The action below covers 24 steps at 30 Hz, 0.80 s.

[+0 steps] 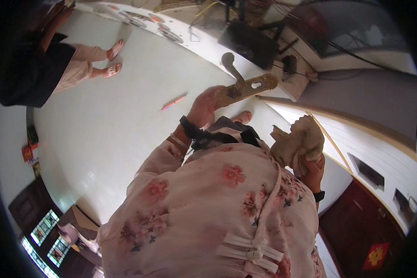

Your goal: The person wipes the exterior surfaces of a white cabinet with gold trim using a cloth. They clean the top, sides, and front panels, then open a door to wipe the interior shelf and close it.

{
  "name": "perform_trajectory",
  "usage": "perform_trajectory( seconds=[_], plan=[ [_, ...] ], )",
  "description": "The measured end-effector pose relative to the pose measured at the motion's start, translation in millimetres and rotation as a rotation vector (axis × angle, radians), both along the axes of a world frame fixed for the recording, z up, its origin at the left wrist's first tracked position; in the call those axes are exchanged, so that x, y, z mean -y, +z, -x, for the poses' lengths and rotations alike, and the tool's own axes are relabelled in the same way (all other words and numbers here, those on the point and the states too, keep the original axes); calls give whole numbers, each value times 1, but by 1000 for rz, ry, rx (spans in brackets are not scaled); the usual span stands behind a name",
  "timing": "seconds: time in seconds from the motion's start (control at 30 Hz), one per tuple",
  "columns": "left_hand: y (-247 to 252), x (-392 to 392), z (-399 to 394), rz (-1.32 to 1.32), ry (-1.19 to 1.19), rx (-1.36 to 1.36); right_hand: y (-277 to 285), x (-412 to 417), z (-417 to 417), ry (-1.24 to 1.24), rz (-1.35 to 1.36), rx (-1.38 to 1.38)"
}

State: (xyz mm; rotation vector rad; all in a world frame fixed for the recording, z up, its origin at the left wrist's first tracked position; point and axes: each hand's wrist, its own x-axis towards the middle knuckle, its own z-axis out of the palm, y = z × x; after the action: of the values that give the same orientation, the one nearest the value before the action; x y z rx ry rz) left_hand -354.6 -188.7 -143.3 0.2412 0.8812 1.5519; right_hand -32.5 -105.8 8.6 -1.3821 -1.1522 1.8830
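Note:
A brass-coloured door handle plate (253, 87) with a curved lever and a keyhole-shaped opening is held by one end in my left hand (205, 106). It is raised in front of me, tilted upward to the right. My right hand (312, 166), lower on the right, grips a crumpled beige cloth (297, 142) that bunches up above the fingers. The cloth and the plate are apart. Dark bands are on both wrists.
Another person (73, 66) in sandals stands at the upper left. An orange pen-like object (173, 101) lies on the pale floor. Black equipment (248, 43) and cables crowd the upper right, near a wood-edged surface (368, 128). A dark red door (361, 212) is at the lower right.

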Motion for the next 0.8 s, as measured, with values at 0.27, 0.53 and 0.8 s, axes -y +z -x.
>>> perform_trajectory(
  seconds=[0.27,0.53,0.8],
  plan=[
    [-128,85,39,220,123,-671,13,6,29,143,1,0],
    [-141,108,37,197,400,-60,17,13,48,149,27,97],
    [-166,118,30,11,414,-455,20,6,61,229,-15,52]
  ],
)
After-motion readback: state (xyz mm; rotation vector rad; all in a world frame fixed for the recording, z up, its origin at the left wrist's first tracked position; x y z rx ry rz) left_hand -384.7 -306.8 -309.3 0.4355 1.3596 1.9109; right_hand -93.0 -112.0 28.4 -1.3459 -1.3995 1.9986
